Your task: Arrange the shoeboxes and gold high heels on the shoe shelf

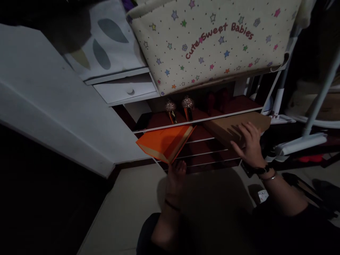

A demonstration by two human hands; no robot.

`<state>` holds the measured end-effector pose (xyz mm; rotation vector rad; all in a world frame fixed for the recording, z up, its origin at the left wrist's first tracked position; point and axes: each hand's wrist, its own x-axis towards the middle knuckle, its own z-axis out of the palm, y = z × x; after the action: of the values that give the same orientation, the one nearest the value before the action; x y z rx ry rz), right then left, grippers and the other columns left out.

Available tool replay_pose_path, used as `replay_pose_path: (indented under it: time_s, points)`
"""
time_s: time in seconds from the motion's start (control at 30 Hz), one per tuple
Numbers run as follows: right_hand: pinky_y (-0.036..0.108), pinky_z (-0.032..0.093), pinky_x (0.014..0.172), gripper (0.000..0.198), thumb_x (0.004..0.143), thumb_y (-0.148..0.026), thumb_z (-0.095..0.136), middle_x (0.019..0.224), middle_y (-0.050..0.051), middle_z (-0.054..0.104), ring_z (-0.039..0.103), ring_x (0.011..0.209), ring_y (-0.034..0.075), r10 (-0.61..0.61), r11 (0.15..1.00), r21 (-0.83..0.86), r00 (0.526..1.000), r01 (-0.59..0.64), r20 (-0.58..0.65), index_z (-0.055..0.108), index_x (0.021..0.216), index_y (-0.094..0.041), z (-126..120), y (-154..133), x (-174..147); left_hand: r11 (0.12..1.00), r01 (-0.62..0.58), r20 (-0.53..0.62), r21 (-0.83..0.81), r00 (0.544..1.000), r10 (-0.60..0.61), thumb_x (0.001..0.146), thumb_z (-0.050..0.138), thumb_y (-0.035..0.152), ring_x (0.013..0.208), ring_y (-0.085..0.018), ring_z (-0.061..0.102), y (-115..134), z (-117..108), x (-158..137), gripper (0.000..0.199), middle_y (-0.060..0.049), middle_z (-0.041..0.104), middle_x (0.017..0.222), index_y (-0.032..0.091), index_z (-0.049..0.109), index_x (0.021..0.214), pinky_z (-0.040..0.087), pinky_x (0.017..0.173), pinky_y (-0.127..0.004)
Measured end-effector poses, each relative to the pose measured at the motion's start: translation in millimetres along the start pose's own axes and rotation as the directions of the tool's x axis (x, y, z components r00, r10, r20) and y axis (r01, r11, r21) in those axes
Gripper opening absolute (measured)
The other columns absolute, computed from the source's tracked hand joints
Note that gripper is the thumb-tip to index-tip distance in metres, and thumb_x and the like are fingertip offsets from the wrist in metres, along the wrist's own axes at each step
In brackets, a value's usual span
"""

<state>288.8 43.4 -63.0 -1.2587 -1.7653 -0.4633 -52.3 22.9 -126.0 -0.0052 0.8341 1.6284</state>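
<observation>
Two boxes on a shelf rack [202,120], right hand [249,145] grip grasping one brown box [233,128], left hand [176,177] released under one orange box [164,142], two glittery shoes [180,108], red pair dim behind

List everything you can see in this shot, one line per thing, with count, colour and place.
Orange flat cardboard box: one, orange, tilted at the shelf front, left of centre.
Brown cardboard box: one, brown, lying on the shelf edge, right of centre.
Glittery high-heeled shoes: one pair, gold and pink, on the upper shelf.
Dark red shelf rack: one, red boards with white edges, centre.
Star-print fabric basket: one, cream, top centre.
White drawer: one, white, left of the rack.
White mop: one, white, right.
Left hand: open, just below the orange box.
Right hand: resting on the brown box, with wristbands.
</observation>
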Motion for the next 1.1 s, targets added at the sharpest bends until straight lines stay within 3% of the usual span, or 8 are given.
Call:
replay_pose_path:
  time_s: [0.23, 0.37, 0.47, 0.67, 0.8, 0.93, 1.0, 1.1]
  points:
    - [0.07, 0.018, 0.125, 0.062, 0.104, -0.027, 0.047, 0.168, 0.014, 0.038, 0.031, 0.155, 0.038, -0.304, 0.939, -0.08, 0.917, 0.334, 0.26, 0.035, 0.165, -0.025, 12.6, -32.8, 151.8, 0.991, 0.088, -0.099, 0.099, 0.992, -0.078, 0.107, 0.032, 0.061, 0.097, -0.023, 0.068, -11.7, 5.3, -15.4, 0.052, -0.016, 0.065, 0.113, 0.019, 0.062, 0.105, 0.061, 0.079, -0.034]
    - [0.081, 0.024, 0.115, 0.06, 0.101, -0.037, 0.056, 0.155, 0.019, 0.049, 0.043, 0.14, 0.046, -0.095, 0.97, -0.195, 0.965, 0.145, 0.246, 0.047, 0.159, -0.025, 26.7, -2.5, 177.6, 0.994, 0.074, -0.104, 0.077, 0.992, -0.066, 0.108, 0.034, 0.056, 0.094, -0.022, 0.068, -3.1, 7.0, -19.0, 0.045, -0.013, 0.065, 0.108, 0.021, 0.06, 0.1, 0.059, 0.081, -0.035]
    - [0.086, 0.022, 0.11, 0.066, 0.1, -0.05, 0.054, 0.16, 0.025, 0.04, 0.034, 0.145, 0.053, 0.075, 0.973, -0.226, 0.989, -0.046, 0.124, 0.046, 0.158, -0.02, 28.4, 36.5, 159.8, 0.994, 0.078, -0.084, 0.083, 0.994, -0.071, 0.108, 0.034, 0.054, 0.092, -0.022, 0.068, 0.6, 6.4, -23.3, 0.043, -0.012, 0.065, 0.107, 0.021, 0.06, 0.098, 0.058, 0.08, -0.035]
    - [0.091, 0.025, 0.101, 0.089, 0.094, -0.06, 0.058, 0.163, 0.033, 0.031, 0.022, 0.149, 0.063, 0.414, 0.89, -0.238, 0.908, -0.389, 0.067, 0.032, 0.165, -0.012, 17.6, 58.1, 135.8, 0.993, 0.091, -0.105, 0.069, 0.991, -0.083, 0.109, 0.036, 0.05, 0.092, -0.019, 0.068, 7.9, 5.2, -33.3, 0.04, -0.01, 0.065, 0.107, 0.021, 0.06, 0.096, 0.058, 0.08, -0.033]
    - [0.079, 0.027, 0.117, 0.074, 0.1, -0.041, 0.05, 0.167, 0.026, 0.035, 0.026, 0.156, 0.047, 0.089, 0.983, -0.171, 0.984, -0.062, 0.156, 0.03, 0.165, -0.011, 16.0, -8.1, 146.3, 0.997, 0.043, -0.069, 0.058, 0.997, -0.039, 0.11, 0.036, 0.051, 0.092, -0.018, 0.068, 17.0, 1.1, -33.9, 0.04, -0.009, 0.065, 0.111, 0.022, 0.062, 0.101, 0.059, 0.081, -0.032]
    - [0.066, 0.02, 0.127, 0.065, 0.103, -0.022, 0.04, 0.172, 0.014, 0.032, 0.027, 0.159, 0.031, -0.412, 0.905, 0.043, 0.851, 0.422, 0.325, 0.028, 0.167, -0.016, 36.1, -84.1, 165.5, 0.995, 0.026, -0.097, 0.092, 0.995, -0.017, 0.11, 0.035, 0.05, 0.091, -0.018, 0.067, 20.4, -1.6, -31.7, 0.038, -0.009, 0.065, 0.112, 0.022, 0.06, 0.101, 0.058, 0.079, -0.031]
    - [0.068, 0.015, 0.128, 0.063, 0.104, -0.017, 0.04, 0.173, 0.011, 0.031, 0.026, 0.16, 0.031, -0.494, 0.859, 0.05, 0.8, 0.51, 0.341, 0.03, 0.167, -0.018, 45.7, -103.5, 173.9, 0.995, 0.038, -0.128, 0.093, 0.991, -0.026, 0.109, 0.037, 0.048, 0.089, -0.017, 0.066, 21.4, -2.8, -31.1, 0.036, -0.009, 0.064, 0.11, 0.022, 0.059, 0.101, 0.058, 0.078, -0.03]
    - [0.073, 0.009, 0.125, 0.058, 0.105, -0.016, 0.04, 0.166, 0.015, 0.042, 0.03, 0.156, 0.037, -0.399, 0.894, -0.07, 0.858, 0.442, 0.323, 0.039, 0.163, -0.016, 47.3, -108.4, 177.7, 0.996, 0.044, -0.142, 0.075, 0.989, -0.033, 0.109, 0.039, 0.046, 0.09, -0.017, 0.066, 24.9, -6.2, -31.8, 0.032, -0.009, 0.064, 0.112, 0.022, 0.058, 0.104, 0.057, 0.077, -0.03]
